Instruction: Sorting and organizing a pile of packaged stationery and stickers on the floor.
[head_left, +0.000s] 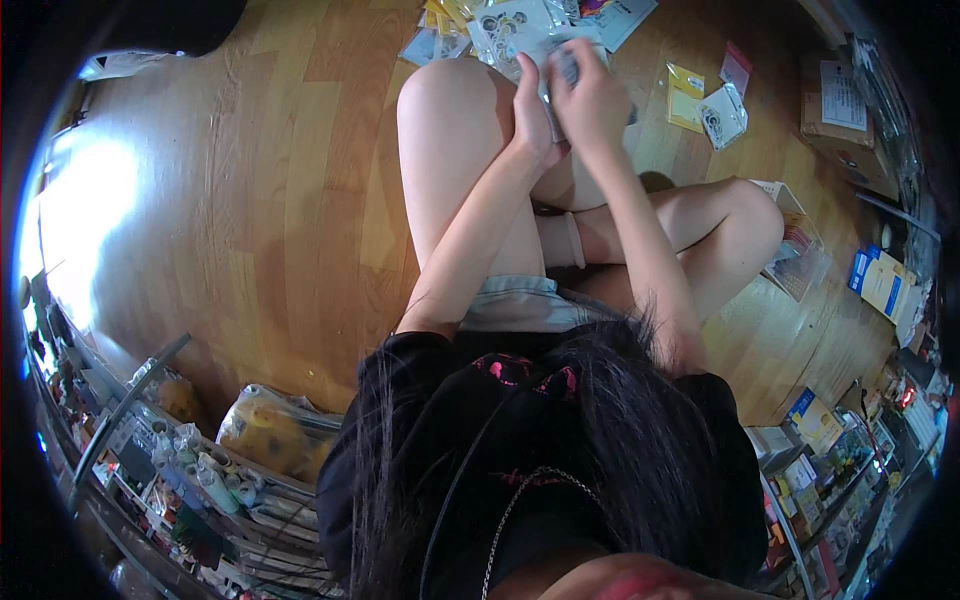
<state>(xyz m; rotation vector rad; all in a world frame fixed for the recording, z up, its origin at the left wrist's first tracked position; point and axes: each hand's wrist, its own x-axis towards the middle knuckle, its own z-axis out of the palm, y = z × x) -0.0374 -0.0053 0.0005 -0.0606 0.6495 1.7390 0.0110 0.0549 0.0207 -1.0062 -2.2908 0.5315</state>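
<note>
A clear plastic packet (556, 129) with greyish contents is between my two hands, over the floor beyond my raised knee. My left hand (534, 124) supports it from the left, thumb pointing up. From the right, my right hand (592, 94) grips its upper part with bent fingers; motion blur and the hand hide much of it. Just past the hands lies a pile of flat packets, among them a clear bag of round stickers (506, 34) and yellow packets (450, 13).
To the right on the wood floor (322, 187) lie a yellow packet (684, 97), a pink packet (736, 69) and a clear sticker packet (724, 118). A cardboard box (847, 142) stands farther right. Beside my right knee is a clear plastic bin (806, 259). Crowded shelves (247, 480) stand behind me.
</note>
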